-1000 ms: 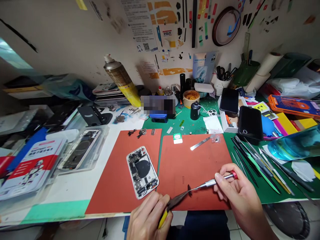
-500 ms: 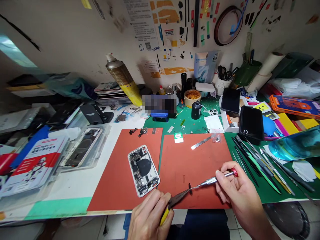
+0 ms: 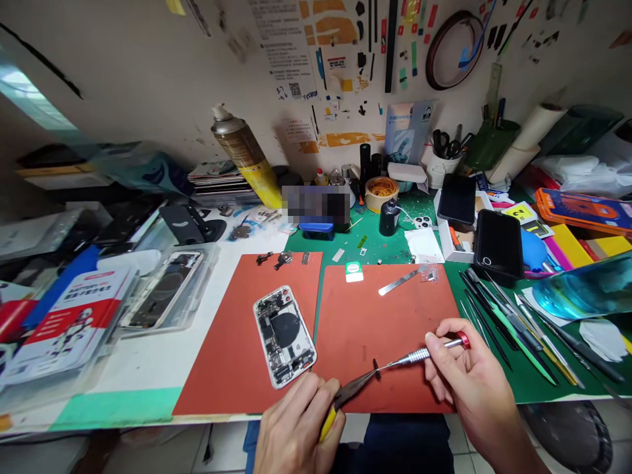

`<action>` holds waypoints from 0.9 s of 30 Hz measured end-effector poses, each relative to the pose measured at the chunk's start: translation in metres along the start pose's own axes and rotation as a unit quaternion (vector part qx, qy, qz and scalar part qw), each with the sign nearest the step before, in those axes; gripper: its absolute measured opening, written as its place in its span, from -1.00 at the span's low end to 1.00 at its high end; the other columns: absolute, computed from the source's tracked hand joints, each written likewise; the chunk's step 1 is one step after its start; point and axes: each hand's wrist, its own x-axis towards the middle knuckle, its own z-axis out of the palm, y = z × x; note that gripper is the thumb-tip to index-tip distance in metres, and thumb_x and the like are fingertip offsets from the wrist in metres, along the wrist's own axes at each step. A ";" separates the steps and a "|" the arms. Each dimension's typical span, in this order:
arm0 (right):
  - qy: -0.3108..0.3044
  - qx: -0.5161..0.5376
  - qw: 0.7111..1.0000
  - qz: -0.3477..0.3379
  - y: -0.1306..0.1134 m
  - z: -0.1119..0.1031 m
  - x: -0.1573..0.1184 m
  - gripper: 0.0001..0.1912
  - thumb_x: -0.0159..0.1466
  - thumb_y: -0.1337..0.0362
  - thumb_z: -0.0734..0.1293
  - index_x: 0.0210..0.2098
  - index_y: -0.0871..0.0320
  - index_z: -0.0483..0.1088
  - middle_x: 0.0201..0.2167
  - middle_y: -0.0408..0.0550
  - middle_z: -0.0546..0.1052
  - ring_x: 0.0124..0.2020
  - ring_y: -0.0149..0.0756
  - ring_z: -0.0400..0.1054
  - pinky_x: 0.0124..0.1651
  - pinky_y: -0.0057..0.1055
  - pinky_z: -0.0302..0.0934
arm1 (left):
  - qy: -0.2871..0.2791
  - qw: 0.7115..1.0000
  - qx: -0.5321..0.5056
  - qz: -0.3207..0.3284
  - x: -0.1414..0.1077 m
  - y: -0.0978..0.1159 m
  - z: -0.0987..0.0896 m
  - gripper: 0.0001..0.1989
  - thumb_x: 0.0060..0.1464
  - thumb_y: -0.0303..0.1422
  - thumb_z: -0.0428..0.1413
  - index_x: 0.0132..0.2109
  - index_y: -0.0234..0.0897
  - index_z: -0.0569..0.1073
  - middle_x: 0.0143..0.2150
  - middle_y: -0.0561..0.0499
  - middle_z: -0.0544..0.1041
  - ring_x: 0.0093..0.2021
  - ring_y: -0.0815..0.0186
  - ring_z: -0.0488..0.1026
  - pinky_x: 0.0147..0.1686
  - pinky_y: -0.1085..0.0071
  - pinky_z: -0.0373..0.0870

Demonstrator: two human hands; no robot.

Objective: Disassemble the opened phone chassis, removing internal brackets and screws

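Note:
My left hand [image 3: 299, 421] is closed round the yellow handles of a pair of pliers [image 3: 353, 388]. The dark jaws grip a small black part [image 3: 376, 370] just over the right red mat. In my right hand [image 3: 461, 375] is a silver screwdriver [image 3: 417, 356] with a red end cap, held between thumb and fingers. Its thin tip meets or nearly meets the black part; I cannot tell which. Left of the pliers, an opened phone [image 3: 285, 337] lies on the left red mat [image 3: 217, 368], its inner parts showing.
Tweezers [image 3: 399, 282] lie on the right red mat [image 3: 345, 316]. Several slim tools [image 3: 513, 322] fan out at the right. At the left, a clear box [image 3: 197, 296] holds a phone housing [image 3: 165, 289]. Behind stand a spray can [image 3: 247, 158] and a black bottle [image 3: 389, 218].
The whole scene has shifted very slightly in view. Both hands keep their holds, and the pliers, black part and screwdriver stay almost in place.

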 end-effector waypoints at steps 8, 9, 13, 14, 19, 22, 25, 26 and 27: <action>0.001 0.003 1.000 0.008 0.004 -0.003 -0.003 -0.46 0.26 -0.15 0.54 -0.10 0.02 0.24 -0.58 -0.24 0.48 -0.63 -0.43 0.25 -0.56 -0.52 0.07 | -0.004 1.000 -0.007 -0.013 -0.001 0.001 0.001 -0.85 0.37 -0.50 0.05 -0.03 -0.19 0.47 -0.34 0.05 0.48 -0.39 0.30 0.51 -0.41 0.46 0.40; 0.001 0.006 1.000 0.006 0.004 -0.003 -0.004 -0.45 0.25 -0.13 0.55 -0.09 0.02 0.25 -0.57 -0.23 0.49 -0.61 -0.42 0.28 -0.55 -0.51 0.10 | -0.004 1.000 -0.006 -0.014 -0.001 0.001 0.001 -0.85 0.37 -0.50 0.05 -0.03 -0.19 0.47 -0.34 0.05 0.48 -0.39 0.30 0.51 -0.41 0.46 0.41; 0.005 0.011 1.000 0.002 0.001 0.000 -0.005 -0.47 0.28 -0.15 0.52 -0.09 0.04 0.26 -0.57 -0.17 0.53 -0.61 -0.40 0.30 -0.53 -0.50 0.15 | -0.010 1.000 0.000 -0.021 0.000 0.002 0.000 -0.84 0.36 -0.51 0.05 -0.03 -0.17 0.46 -0.33 0.06 0.48 -0.37 0.30 0.51 -0.39 0.46 0.42; 0.011 0.007 1.000 0.007 0.000 0.000 -0.005 -0.45 0.26 -0.17 0.53 -0.10 0.04 0.26 -0.58 -0.16 0.53 -0.65 -0.41 0.27 -0.56 -0.50 0.10 | -0.010 1.000 0.001 -0.021 0.000 0.003 0.000 -0.84 0.36 -0.51 0.05 -0.03 -0.17 0.45 -0.33 0.06 0.48 -0.37 0.30 0.51 -0.39 0.46 0.42; 0.001 -0.001 1.000 -0.006 -0.002 0.002 -0.007 -0.46 0.28 -0.15 0.52 -0.07 0.05 0.26 -0.59 -0.14 0.54 -0.60 -0.35 0.35 -0.46 -0.45 0.24 | -0.011 1.000 -0.001 -0.019 0.002 0.004 -0.001 -0.85 0.38 -0.51 0.05 -0.05 -0.16 0.45 -0.35 0.07 0.46 -0.40 0.31 0.48 -0.41 0.45 0.37; 0.008 -0.005 1.000 -0.002 -0.001 0.001 -0.007 -0.45 0.27 -0.18 0.52 -0.10 0.05 0.26 -0.62 -0.15 0.52 -0.61 -0.35 0.34 -0.47 -0.45 0.22 | -0.010 1.000 0.000 -0.020 0.002 0.004 0.000 -0.84 0.37 -0.52 0.04 -0.05 -0.17 0.44 -0.35 0.07 0.45 -0.39 0.31 0.48 -0.41 0.45 0.37; 0.016 0.002 1.000 0.004 0.001 0.001 -0.006 -0.43 0.24 -0.18 0.54 -0.11 0.05 0.27 -0.62 -0.16 0.51 -0.61 -0.33 0.34 -0.48 -0.44 0.22 | -0.010 1.000 0.006 -0.019 0.002 0.004 0.000 -0.85 0.37 -0.52 0.05 -0.05 -0.18 0.44 -0.35 0.06 0.44 -0.40 0.31 0.47 -0.41 0.44 0.37; 0.019 0.006 1.000 0.004 0.001 0.001 -0.005 -0.43 0.24 -0.17 0.55 -0.10 0.05 0.28 -0.62 -0.16 0.52 -0.61 -0.33 0.35 -0.48 -0.44 0.23 | -0.010 1.000 0.008 -0.020 0.002 0.004 0.000 -0.85 0.37 -0.52 0.05 -0.05 -0.18 0.44 -0.36 0.07 0.44 -0.40 0.31 0.47 -0.41 0.44 0.38; 0.021 0.009 1.000 0.003 0.002 0.001 -0.005 -0.44 0.24 -0.17 0.55 -0.10 0.06 0.29 -0.62 -0.15 0.52 -0.61 -0.33 0.35 -0.48 -0.43 0.23 | -0.010 1.000 0.010 -0.020 0.002 0.004 0.000 -0.85 0.37 -0.52 0.05 -0.05 -0.18 0.44 -0.36 0.06 0.44 -0.40 0.31 0.48 -0.40 0.45 0.38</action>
